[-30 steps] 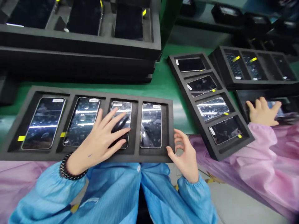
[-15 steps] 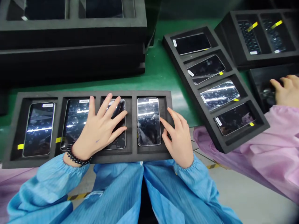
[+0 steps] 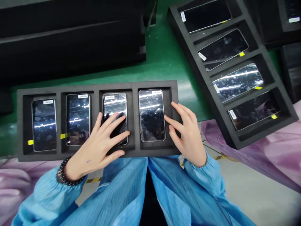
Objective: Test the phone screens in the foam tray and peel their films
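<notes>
A long black foam tray [image 3: 96,121] lies across the table's front edge, with phones in its compartments. My left hand [image 3: 98,146] is spread over the third phone from the left [image 3: 115,103], fingertips over its screen; whether they press on it I cannot tell. Its wrist hides the tray's front rim. My right hand [image 3: 188,133] has its fingers apart at the tray's right end. One fingertip is at the right edge of the rightmost phone [image 3: 152,117]. Two more phones, the leftmost [image 3: 44,125] and its neighbour [image 3: 77,121], have white labels and yellow tabs.
A second black tray [image 3: 208,77] of phones sits slanted on the right. Stacked dark foam trays [image 3: 70,47] stand at the back left on the green table [image 3: 162,62]. Pink sleeves of other people show at right [image 3: 277,141] and left [image 3: 16,182].
My left hand has slid toward me over the tray, uncovering more of the second and third phones. My right hand stays beside the rightmost phone. The view has shifted; the co-worker's hand is out of frame.
</notes>
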The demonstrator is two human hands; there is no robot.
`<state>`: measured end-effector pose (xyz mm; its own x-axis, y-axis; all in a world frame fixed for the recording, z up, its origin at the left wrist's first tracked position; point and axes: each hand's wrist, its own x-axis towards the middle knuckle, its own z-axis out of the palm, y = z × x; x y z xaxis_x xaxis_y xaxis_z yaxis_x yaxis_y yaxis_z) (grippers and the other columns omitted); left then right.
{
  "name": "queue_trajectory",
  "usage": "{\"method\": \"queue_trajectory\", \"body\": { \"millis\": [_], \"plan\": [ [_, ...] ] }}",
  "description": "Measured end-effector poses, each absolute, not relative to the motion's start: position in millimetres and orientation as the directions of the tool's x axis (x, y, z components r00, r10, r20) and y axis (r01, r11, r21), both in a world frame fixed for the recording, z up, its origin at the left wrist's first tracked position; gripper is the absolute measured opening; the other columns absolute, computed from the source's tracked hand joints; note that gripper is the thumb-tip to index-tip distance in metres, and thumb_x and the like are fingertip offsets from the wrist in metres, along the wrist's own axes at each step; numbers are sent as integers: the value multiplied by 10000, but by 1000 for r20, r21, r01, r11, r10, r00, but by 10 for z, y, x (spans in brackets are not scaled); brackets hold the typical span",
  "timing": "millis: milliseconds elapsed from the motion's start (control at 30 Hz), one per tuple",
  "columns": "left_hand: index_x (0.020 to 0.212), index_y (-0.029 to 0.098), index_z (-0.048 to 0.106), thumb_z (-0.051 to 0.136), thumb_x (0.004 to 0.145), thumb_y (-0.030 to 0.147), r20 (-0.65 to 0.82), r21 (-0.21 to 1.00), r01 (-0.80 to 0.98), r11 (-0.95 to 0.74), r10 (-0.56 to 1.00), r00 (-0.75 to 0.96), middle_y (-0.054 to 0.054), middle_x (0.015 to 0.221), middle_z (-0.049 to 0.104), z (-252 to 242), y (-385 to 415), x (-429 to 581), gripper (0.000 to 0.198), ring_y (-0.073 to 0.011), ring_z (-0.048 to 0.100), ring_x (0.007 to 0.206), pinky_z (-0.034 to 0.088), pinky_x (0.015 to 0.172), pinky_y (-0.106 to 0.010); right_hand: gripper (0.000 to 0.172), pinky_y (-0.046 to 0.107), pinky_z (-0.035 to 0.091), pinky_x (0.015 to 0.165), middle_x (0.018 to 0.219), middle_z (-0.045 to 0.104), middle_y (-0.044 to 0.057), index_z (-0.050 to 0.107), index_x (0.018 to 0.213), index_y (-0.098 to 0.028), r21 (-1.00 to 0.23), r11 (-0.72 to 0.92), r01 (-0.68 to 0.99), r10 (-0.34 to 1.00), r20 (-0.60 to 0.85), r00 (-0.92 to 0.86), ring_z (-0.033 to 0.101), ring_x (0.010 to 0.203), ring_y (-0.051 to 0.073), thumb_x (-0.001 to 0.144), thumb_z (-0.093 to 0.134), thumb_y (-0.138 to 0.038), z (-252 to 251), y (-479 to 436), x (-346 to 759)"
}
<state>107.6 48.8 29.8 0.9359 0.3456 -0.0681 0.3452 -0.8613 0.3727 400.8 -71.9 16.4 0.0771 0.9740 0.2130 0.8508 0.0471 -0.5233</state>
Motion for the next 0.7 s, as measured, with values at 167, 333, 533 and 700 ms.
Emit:
{"method": "queue_trajectory", "body": {
  "millis": [167, 333, 533, 700],
  "plan": [
    [1587, 376, 326, 385, 1034, 450, -138, 411, 507, -758, 498, 856, -53, 1737, 172, 353, 383, 758, 560, -381, 135, 1608, 46, 1284, -693, 257, 536, 566, 1041, 1500, 545, 134, 680, 1152, -241, -636, -65, 769, 974, 128, 187, 513, 1403, 325, 917, 627, -149, 239, -1048, 3967],
    [1647, 355, 131, 362, 1045, 425, -94, 247, 841, -481, 852, 515, -85, 1737, 167, 469, 775, 307, 648, -374, 132, 1610, 153, 1291, -654, 506, 360, 632, 609, 967, 757, 68, 476, 1305, -252, -858, -478, 188, 840, -383, 385, 749, 768, 231, 875, 697, -401, 99, -1355, 3775],
    [1604, 63, 255, 129, 1016, 655, -108, 135, 850, -509, 846, 523, -207, 1649, 340, 392, 1614, 206, 844, -367, 307, 1552, 242, 1284, -539, 391, 239, 343, 368, 590, 563, -67, 637, 1017, -221, -849, -382, -365, 769, -511, 385, 426, 372, 86, 696, 779, -396, -1, -1442, 3727],
    [1339, 79, 599, 183, 963, 763, -220, 215, 785, -581, 754, 619, -133, 1339, 645, 349, 1918, 461, 884, -301, 611, 1261, 412, 1184, -458, 359, 197, 112, 330, 571, 514, -87, 643, 956, -239, -927, -133, -350, 578, -359, 732, 249, 358, 43, 617, 703, -342, 199, -1435, 4197]
  ]
}}
